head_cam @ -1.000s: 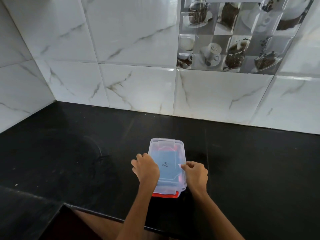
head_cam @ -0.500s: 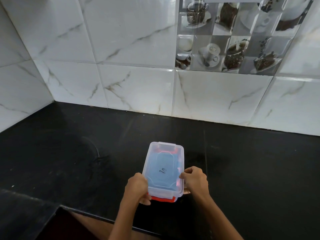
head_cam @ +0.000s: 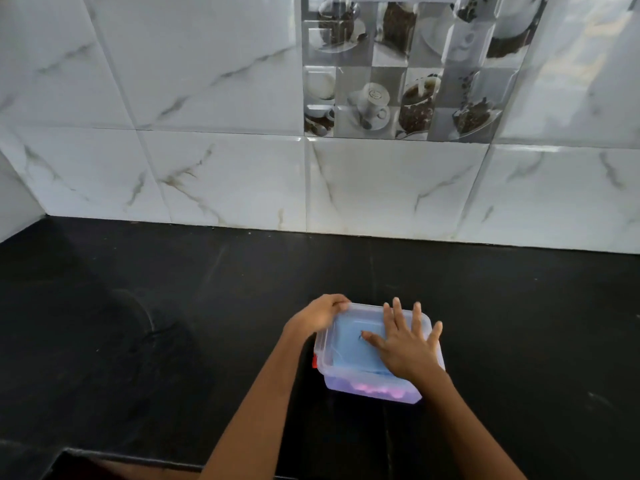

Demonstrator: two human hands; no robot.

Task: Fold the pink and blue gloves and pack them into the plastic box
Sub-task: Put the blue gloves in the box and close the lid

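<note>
Closing step: plastic box (head_cam: 375,386) sits on the black counter (head_cam: 173,341), lid (head_cam: 356,341) on, blue and pink showing through. Right hand (head_cam: 405,348) presses flat, fingers spread — left hand (head_cam: 320,315) curls around the far-left corner. Next, probably: snap the red latch (head_cam: 314,362). Nothing nearby blocks it.

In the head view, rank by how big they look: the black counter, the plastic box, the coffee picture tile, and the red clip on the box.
1. Black counter
2. Coffee picture tile
3. Plastic box, though hands hide part of it
4. Red clip
</note>
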